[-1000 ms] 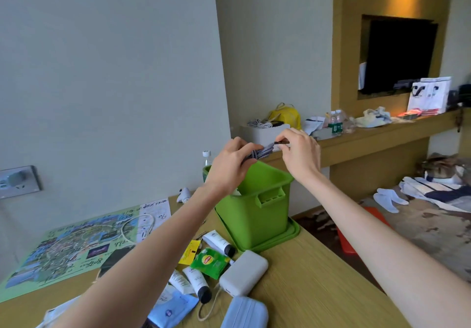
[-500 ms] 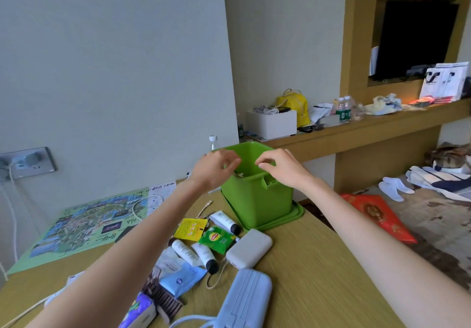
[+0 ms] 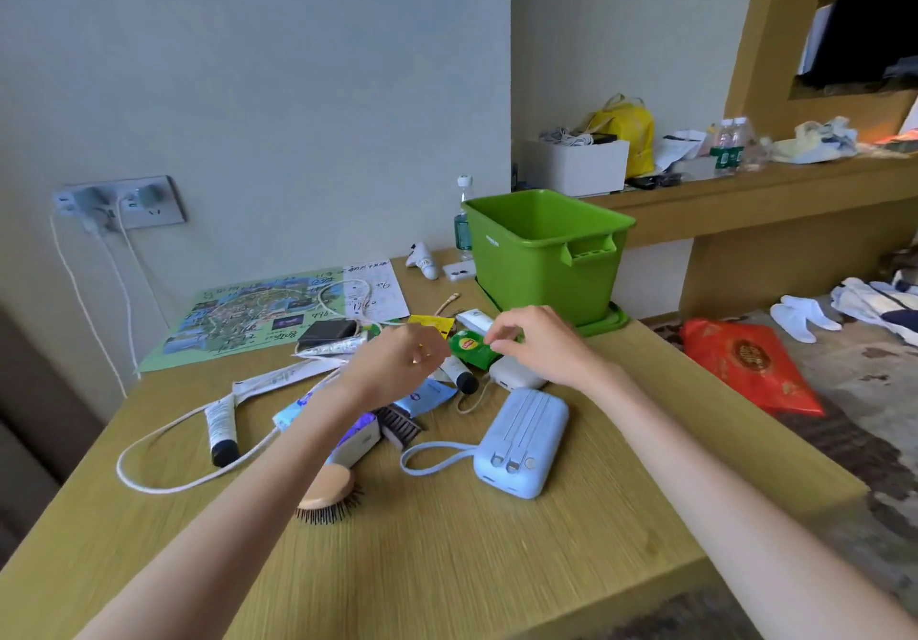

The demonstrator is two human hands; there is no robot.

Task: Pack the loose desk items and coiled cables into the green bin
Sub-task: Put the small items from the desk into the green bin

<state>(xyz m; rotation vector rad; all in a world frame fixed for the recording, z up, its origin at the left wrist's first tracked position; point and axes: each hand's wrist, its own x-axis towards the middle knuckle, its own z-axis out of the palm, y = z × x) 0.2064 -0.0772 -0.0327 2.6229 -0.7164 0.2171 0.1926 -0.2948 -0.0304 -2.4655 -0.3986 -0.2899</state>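
- Wooden desk (image 3: 447, 555) crowded with loose items; packing looks far from finished.
- Green bin (image 3: 541, 261) upright at the far edge, mouth open, contents hidden.
- Pale blue power bank (image 3: 521, 440) and white cable (image 3: 164, 485) unpacked.
- Left hand (image 3: 397, 366) loosely curled, holding nothing visible.
- Right hand (image 3: 541, 346) pinching toward the green tea sachet (image 3: 472, 347); grip uncertain.
- Next, probably: close on sachet, lift, drop into bin.

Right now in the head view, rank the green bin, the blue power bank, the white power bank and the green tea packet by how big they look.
1. green bin
2. blue power bank, though it lies nearer the camera
3. white power bank, partly hidden by the right hand
4. green tea packet
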